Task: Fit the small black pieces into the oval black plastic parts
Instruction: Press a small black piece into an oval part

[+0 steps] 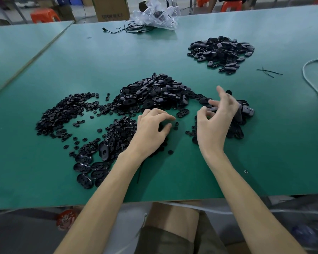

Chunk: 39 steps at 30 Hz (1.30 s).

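Observation:
A big heap of oval black plastic parts lies mid-table, with more ovals behind my right hand. Small black round pieces spread to the left, and a mixed patch lies at the near left. My left hand rests arched on the table, its fingertips among a few loose small pieces, and nothing shows between its fingers. My right hand is raised with its fingers spread. One oval part sits between its thumb and middle finger, and I cannot tell whether they pinch it.
A second heap of oval parts lies far right. A clear plastic bag and black cables sit at the far edge. A white cable curves at the right, beside thin black ties. The green table's near edge runs above my lap.

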Tool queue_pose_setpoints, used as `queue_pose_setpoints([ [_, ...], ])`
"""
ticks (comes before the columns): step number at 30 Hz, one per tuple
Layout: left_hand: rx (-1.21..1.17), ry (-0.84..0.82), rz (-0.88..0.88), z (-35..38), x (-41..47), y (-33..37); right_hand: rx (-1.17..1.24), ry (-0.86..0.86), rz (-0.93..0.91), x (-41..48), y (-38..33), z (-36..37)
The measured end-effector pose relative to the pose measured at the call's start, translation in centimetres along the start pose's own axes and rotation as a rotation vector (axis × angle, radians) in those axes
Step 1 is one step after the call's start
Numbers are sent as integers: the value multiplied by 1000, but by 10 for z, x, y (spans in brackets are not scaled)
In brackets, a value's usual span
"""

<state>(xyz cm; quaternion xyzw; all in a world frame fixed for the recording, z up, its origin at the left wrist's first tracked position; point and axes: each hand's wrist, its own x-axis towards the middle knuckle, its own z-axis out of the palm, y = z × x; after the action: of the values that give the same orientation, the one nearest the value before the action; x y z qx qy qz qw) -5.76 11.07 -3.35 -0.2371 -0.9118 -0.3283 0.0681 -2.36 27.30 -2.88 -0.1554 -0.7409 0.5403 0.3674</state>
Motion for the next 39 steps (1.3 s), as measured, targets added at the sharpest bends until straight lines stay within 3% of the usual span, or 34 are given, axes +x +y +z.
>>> queue_pose_setpoints([
  [6, 96, 145, -147, 2, 1, 0, -448, -440, -231, -4, 5, 7],
  [9, 158, 184, -294, 2, 2, -4, -635, -553, -268, -8, 7, 10],
  [18, 122, 188, -289, 1, 0, -7, -582, -491, -240, -8, 9, 9],
  [26, 36, 180, -268, -1, 0, -3, -361, -369, -92, -6, 5, 8],
  [39, 75, 133, -323, -1, 2, -7, -354, -365, -48, -6, 9, 10],
])
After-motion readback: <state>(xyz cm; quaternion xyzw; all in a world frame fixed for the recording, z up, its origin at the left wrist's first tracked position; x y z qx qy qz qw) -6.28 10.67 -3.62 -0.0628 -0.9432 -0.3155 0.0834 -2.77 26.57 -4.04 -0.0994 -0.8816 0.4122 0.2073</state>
